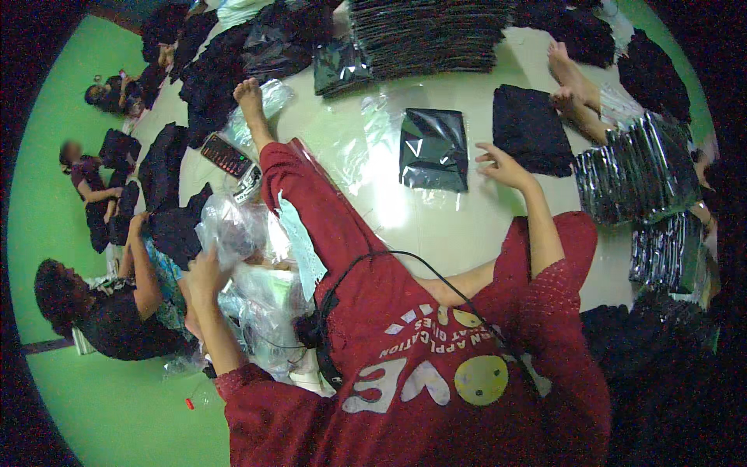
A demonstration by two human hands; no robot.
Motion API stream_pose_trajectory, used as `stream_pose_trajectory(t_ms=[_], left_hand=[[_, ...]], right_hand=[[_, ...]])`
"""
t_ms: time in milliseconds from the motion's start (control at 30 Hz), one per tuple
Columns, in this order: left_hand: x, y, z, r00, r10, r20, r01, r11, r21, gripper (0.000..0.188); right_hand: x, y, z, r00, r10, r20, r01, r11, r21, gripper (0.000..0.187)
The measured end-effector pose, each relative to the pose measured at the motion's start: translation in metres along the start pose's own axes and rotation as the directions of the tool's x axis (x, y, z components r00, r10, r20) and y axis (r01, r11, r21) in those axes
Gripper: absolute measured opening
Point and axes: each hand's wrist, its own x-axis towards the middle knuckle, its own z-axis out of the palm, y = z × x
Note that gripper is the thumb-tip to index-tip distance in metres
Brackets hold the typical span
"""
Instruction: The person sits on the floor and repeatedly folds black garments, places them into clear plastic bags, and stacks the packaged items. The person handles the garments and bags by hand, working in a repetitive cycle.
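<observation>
1. The packet (pixel 433 148), a flat black bundle in glossy clear plastic, is lying on the pale floor (pixel 451 222) in front of the person, between the outstretched left leg and the folded black cloth (pixel 532 128).
2. The right hand (pixel 504 167) is hovering just beside the packet's right edge, fingers spread apart and seemingly gripping nothing.
3. The left hand (pixel 204 274) is reaching out to the left, apparently touching crumpled clear plastic bags (pixel 233 226); whether its fingers are clamping one, I cannot tell.
4. For good handling, the right hand is best keeping its fingers flat and light, since slick film is probably creasing or sliding under a hard push; the left is best pinching a single bag by its edge, as thin layers are likely clinging together.
5. Loose clear sheets (pixel 373 132) are lying left of the packet, where they could be catching on it.
6. A black cable (pixel 389 252) is looping across the person's lap, and may be snagging a forearm passing over.
7. A dark device with a lit screen (pixel 226 156) is resting near the left foot.
8. Beyond, a tall packet stack (pixel 428 39) is standing; more packets (pixel 634 171) are leaning at the right.
9. A co-worker (pixel 128 323) is sitting close on the left, narrowing that side.
</observation>
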Motion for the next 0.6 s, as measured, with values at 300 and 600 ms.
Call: stream_pose_trajectory(t_ms=[300, 600], left_hand=[[0.029, 0.008, 0.033, 0.983, 0.055, 0.176, -0.062, 0.998, 0.032, 0.053], [0.093, 0.023, 0.222, 0.832, 0.440, 0.339, -0.498, 0.861, 0.106, 0.021]], right_hand=[[-0.051, 0.014, -0.031, 0.988, 0.079, -0.135, -0.060, 0.989, 0.135, 0.058], [-0.041, 0.008, 0.006, 0.998, 0.056, -0.006, -0.054, 0.992, 0.115, 0.054]])
